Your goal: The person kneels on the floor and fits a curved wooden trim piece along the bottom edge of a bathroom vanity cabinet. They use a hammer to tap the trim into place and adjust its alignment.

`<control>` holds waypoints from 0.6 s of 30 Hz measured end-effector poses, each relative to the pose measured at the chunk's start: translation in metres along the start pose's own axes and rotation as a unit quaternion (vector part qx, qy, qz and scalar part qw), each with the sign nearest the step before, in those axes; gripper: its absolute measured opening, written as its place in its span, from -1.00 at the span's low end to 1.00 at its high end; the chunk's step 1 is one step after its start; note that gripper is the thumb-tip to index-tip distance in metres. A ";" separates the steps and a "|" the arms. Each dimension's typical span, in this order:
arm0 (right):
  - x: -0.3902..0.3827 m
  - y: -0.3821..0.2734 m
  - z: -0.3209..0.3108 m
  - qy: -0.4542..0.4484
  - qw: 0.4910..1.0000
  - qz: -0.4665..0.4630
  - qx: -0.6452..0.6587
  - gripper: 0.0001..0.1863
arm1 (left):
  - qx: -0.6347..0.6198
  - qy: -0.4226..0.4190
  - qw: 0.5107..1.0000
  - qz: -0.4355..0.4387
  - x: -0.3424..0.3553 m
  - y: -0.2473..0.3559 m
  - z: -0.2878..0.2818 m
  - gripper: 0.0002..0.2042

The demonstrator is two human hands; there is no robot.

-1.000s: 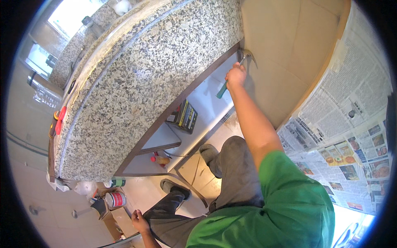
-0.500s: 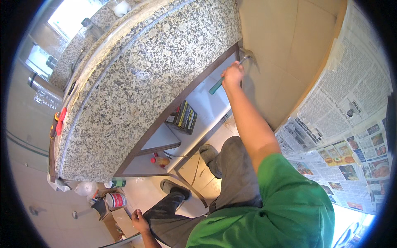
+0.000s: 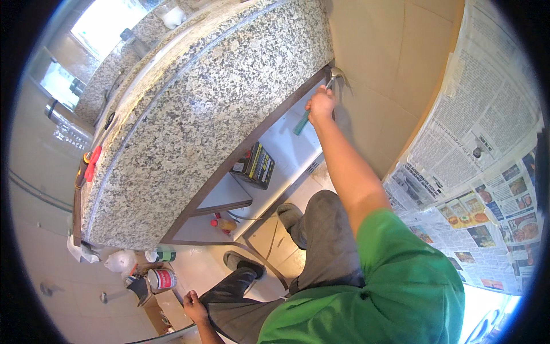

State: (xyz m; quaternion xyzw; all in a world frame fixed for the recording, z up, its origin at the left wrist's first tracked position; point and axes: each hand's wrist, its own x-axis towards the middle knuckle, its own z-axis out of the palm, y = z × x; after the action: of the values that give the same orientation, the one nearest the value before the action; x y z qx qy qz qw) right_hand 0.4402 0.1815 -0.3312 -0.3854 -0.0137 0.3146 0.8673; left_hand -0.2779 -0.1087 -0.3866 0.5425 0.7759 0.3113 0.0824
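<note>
My right hand [image 3: 322,106] grips a claw hammer [image 3: 301,126] by its teal handle, with the metal head at the cabinet's upper right corner, beside the beige tiled wall [image 3: 372,63]. The granite countertop [image 3: 195,114] has an open cabinet [image 3: 292,143] under its dark front edge. A black box [image 3: 255,166] and a small bottle with a red cap [image 3: 225,223] sit inside. My left hand [image 3: 195,307] is low by my left leg, fingers curled; what, if anything, it holds is hidden.
Red-handled tools [image 3: 93,163] lie on the counter's left end. Below are a paint can [image 3: 161,279], a white bag [image 3: 120,261] and a cardboard box [image 3: 166,312]. Taped newspaper [image 3: 470,160] covers the right side. A loose curved strip [image 3: 275,269] crosses the floor by my feet.
My right hand and the hammer have shifted slightly up and left in the picture since a second ago. The view has moved a little. My left hand stays in place.
</note>
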 end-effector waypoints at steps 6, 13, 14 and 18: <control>-0.015 -0.003 0.004 0.018 0.999 0.009 0.030 -0.85 | 0.012 0.007 1.000 0.004 0.001 -0.018 -0.006 -0.60; -0.006 -0.015 -0.024 -0.041 0.995 0.042 -0.086 -0.81 | 0.017 0.000 1.000 0.000 0.004 -0.016 -0.002 -0.61; -0.010 -0.012 -0.028 -0.033 0.997 0.039 -0.061 -0.79 | 0.011 0.005 1.000 0.003 0.005 -0.021 -0.003 -0.61; -0.032 -0.004 -0.047 -0.004 1.000 0.003 -0.014 -0.72 | 0.037 -0.005 0.999 0.007 0.001 -0.017 -0.005 -0.62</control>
State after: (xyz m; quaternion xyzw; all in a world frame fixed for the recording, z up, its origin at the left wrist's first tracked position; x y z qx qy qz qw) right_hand 0.4292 0.1310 -0.3544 -0.3960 -0.0207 0.3184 0.8610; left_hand -0.2943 -0.1133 -0.3927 0.5518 0.7828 0.2803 0.0643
